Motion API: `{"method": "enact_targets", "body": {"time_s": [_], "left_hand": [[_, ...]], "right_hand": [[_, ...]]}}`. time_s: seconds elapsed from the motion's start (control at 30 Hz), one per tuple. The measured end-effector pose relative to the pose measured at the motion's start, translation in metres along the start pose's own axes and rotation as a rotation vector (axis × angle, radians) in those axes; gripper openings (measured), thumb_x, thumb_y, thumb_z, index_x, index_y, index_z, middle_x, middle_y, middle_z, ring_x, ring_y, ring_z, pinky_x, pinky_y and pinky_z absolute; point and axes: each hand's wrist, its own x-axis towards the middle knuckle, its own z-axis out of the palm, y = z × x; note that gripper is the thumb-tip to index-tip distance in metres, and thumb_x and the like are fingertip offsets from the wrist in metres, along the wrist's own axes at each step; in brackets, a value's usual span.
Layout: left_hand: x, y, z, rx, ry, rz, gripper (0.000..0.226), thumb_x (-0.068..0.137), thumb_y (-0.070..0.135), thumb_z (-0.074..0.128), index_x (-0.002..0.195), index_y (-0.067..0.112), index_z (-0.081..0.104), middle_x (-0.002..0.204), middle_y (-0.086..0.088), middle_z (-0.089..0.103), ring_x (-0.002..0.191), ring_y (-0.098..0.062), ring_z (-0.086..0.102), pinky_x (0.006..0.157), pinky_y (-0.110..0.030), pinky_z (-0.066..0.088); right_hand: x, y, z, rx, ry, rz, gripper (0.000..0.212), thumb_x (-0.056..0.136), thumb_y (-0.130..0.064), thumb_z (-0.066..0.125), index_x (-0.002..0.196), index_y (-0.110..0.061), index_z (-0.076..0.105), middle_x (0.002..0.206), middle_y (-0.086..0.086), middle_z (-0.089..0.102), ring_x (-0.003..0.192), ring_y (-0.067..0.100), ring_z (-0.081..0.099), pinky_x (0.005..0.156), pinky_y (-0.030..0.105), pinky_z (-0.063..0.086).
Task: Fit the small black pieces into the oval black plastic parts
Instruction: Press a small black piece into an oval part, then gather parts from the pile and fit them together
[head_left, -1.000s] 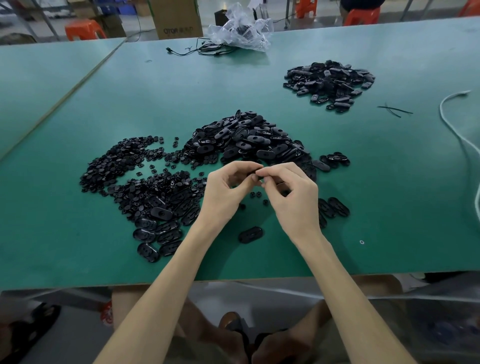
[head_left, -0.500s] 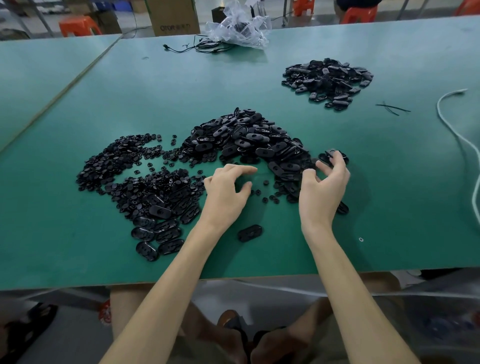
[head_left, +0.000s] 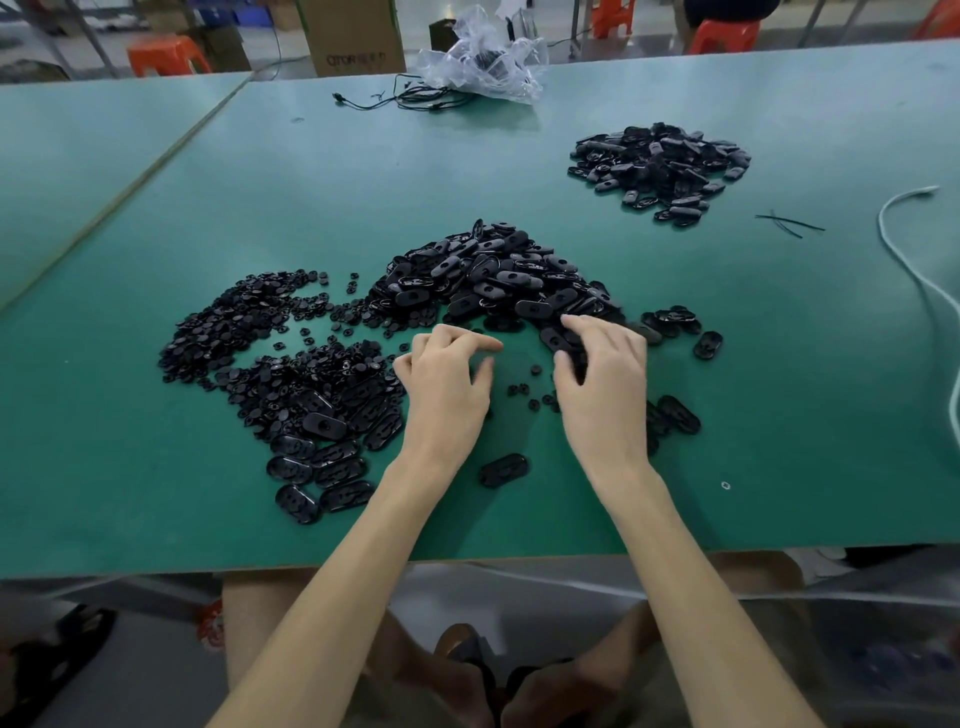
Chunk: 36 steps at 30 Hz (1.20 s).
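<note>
A big heap of oval black parts (head_left: 493, 280) lies mid-table. To its left spreads a pile of small black pieces (head_left: 249, 332), running into a mixed heap (head_left: 322, 410) with ovals along its near side. My left hand (head_left: 447, 389) hovers palm down between the heaps, fingers curled and apart, nothing in them. My right hand (head_left: 602, 389) rests on the near edge of the oval heap, thumb and fingers around an oval there; whether it grips is unclear. A few loose small pieces (head_left: 524, 389) lie between my hands. One single oval (head_left: 503, 470) sits near my wrists.
A second pile of ovals (head_left: 660, 166) lies far right, with a small group (head_left: 675, 322) right of my hand. A plastic bag (head_left: 483, 57) and black cable (head_left: 405, 98) sit at the back. A white cable (head_left: 914, 270) runs down the right side.
My hands parted from a joined pinch above the table. The right hand went out to the small group on the right, then came back onto the oval heap's edge. The left hand lowered.
</note>
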Motion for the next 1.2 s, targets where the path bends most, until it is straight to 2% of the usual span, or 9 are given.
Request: {"method": "enact_targets", "body": {"time_s": [0.17, 0.3, 0.43, 0.67, 0.77, 0.9, 1.03, 1.13, 1.2], "left_hand": [[0.001, -0.002, -0.001, 0.028, 0.021, -0.117, 0.022, 0.099, 0.018, 0.067, 0.118, 0.027, 0.074, 0.115, 0.008, 0.056, 0.120, -0.016, 0.044, 0.089, -0.027, 0.015], [0.000, -0.002, 0.000, -0.003, 0.000, -0.083, 0.016, 0.100, 0.023, 0.067, 0.111, 0.031, 0.076, 0.112, 0.009, 0.061, 0.115, -0.013, 0.047, 0.086, -0.029, 0.016], [-0.001, 0.000, 0.001, -0.023, -0.062, 0.018, 0.008, 0.096, 0.038, 0.072, 0.102, 0.036, 0.076, 0.106, 0.014, 0.060, 0.111, -0.010, 0.047, 0.085, -0.028, 0.015], [0.000, -0.002, 0.004, -0.003, -0.072, 0.069, 0.020, 0.085, 0.054, 0.076, 0.091, 0.035, 0.077, 0.107, 0.012, 0.054, 0.112, -0.010, 0.037, 0.091, -0.029, 0.015], [0.000, 0.000, 0.003, -0.016, -0.096, 0.064, 0.021, 0.079, 0.057, 0.079, 0.087, 0.037, 0.076, 0.108, 0.012, 0.053, 0.112, -0.010, 0.036, 0.094, -0.032, 0.017], [-0.001, -0.001, 0.003, -0.032, -0.113, 0.061, 0.020, 0.077, 0.055, 0.082, 0.083, 0.037, 0.076, 0.107, 0.013, 0.054, 0.111, -0.010, 0.035, 0.093, -0.032, 0.016], [0.000, -0.002, 0.007, 0.032, -0.116, 0.107, 0.020, 0.089, 0.046, 0.075, 0.090, 0.026, 0.074, 0.107, 0.012, 0.056, 0.114, -0.014, 0.036, 0.088, -0.028, 0.013], [0.000, -0.002, 0.009, 0.060, -0.111, 0.113, 0.016, 0.100, 0.036, 0.065, 0.093, 0.022, 0.063, 0.104, 0.009, 0.056, 0.112, -0.014, 0.037, 0.086, -0.029, 0.014], [-0.001, 0.000, 0.009, -0.013, -0.099, 0.081, 0.013, 0.104, 0.025, 0.060, 0.094, 0.021, 0.054, 0.094, 0.013, 0.051, 0.100, -0.013, 0.029, 0.086, -0.031, 0.018]], "right_hand": [[-0.004, 0.000, 0.007, -0.262, -0.076, -0.057, 0.033, 0.102, -0.016, 0.063, 0.133, -0.023, 0.068, 0.136, -0.011, 0.064, 0.129, 0.018, 0.044, 0.106, 0.035, 0.022], [-0.004, 0.000, 0.007, -0.279, -0.035, -0.041, 0.030, 0.100, -0.010, 0.064, 0.126, -0.023, 0.070, 0.125, -0.008, 0.066, 0.120, 0.021, 0.046, 0.101, 0.035, 0.023], [-0.003, -0.001, 0.007, -0.251, -0.026, -0.009, 0.025, 0.101, -0.012, 0.063, 0.123, -0.023, 0.070, 0.124, -0.006, 0.066, 0.120, 0.023, 0.046, 0.100, 0.034, 0.023], [-0.002, -0.001, 0.006, -0.235, -0.017, 0.050, 0.029, 0.101, -0.015, 0.061, 0.130, -0.019, 0.066, 0.130, 0.001, 0.063, 0.124, 0.025, 0.048, 0.105, 0.038, 0.028], [-0.003, 0.000, 0.006, -0.265, -0.044, 0.028, 0.031, 0.102, -0.017, 0.062, 0.133, -0.020, 0.066, 0.134, -0.003, 0.062, 0.126, 0.024, 0.046, 0.103, 0.036, 0.026], [-0.004, 0.000, 0.006, -0.267, -0.031, -0.012, 0.033, 0.102, -0.007, 0.061, 0.128, -0.025, 0.069, 0.129, -0.008, 0.065, 0.119, 0.021, 0.049, 0.098, 0.034, 0.023], [-0.004, 0.000, 0.006, -0.235, -0.004, -0.024, 0.037, 0.099, 0.000, 0.062, 0.127, -0.023, 0.069, 0.125, -0.007, 0.066, 0.116, 0.020, 0.051, 0.096, 0.031, 0.022], [-0.004, 0.001, 0.007, -0.193, -0.015, -0.032, 0.047, 0.093, 0.011, 0.061, 0.128, -0.020, 0.067, 0.122, -0.002, 0.062, 0.116, 0.019, 0.054, 0.096, 0.025, 0.019], [-0.004, 0.001, 0.008, -0.166, -0.044, -0.032, 0.048, 0.093, 0.012, 0.058, 0.128, -0.019, 0.068, 0.120, 0.000, 0.060, 0.115, 0.019, 0.056, 0.098, 0.026, 0.021]]}}
